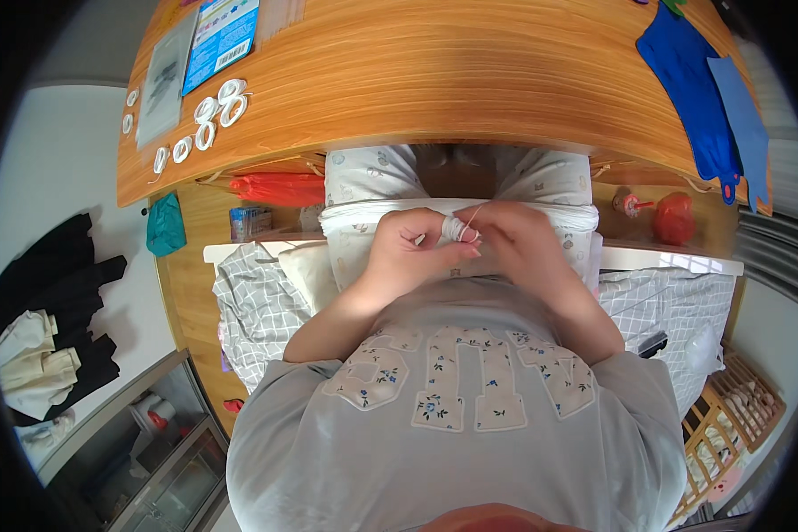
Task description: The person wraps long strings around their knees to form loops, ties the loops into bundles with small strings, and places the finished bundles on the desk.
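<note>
Over my lap, my left hand [412, 244] has white string [453, 228] wound in several turns around its fingers. Its thumb reaches toward the fingertips, and the hand is closed about the coil. Close beside it, my right hand [519, 239] is curled, with a thin strand of the same string running up to its fingers. Its fingertips are partly hidden. At the table's left side lie several finished-looking coils of white string [206, 110], some touching one another.
The wooden table [434, 80] stands in front of me, its edge above my knees. A blue printed package [222, 44] and a clear plastic sleeve [164, 80] lie at its left. Blue sheets [687, 89] lie at the right. A red bag [674, 219] sits below.
</note>
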{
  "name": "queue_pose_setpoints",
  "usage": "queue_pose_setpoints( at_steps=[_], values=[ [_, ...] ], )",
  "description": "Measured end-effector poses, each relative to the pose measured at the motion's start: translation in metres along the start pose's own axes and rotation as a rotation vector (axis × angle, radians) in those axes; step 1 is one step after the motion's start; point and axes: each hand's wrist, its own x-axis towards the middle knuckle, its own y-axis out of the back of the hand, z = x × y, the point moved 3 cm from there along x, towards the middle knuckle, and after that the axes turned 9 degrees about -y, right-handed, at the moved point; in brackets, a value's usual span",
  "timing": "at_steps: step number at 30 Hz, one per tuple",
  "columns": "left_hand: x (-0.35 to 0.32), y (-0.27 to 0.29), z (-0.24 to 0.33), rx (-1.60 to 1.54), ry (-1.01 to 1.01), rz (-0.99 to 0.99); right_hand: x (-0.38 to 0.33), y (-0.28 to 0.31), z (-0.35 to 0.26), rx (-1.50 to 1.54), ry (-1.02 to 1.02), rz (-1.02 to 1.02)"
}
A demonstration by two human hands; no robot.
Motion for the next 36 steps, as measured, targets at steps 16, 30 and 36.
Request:
queue_pose_setpoints(
  at_steps=[16,30,36],
  values=[
    [0.012,-0.008,0.016,0.278,-0.441,0.102,0.005,0.003,-0.005,0.526,-0.012,0.075],
    [0.013,-0.004,0.023,0.566,-0.602,0.074,0.017,-0.016,0.003,0.825,-0.136,-0.105],
    [0.01,-0.001,0.015,0.532,-0.536,0.165,0.011,-0.008,-0.013,0.216,0.199,0.009]
  ],
)
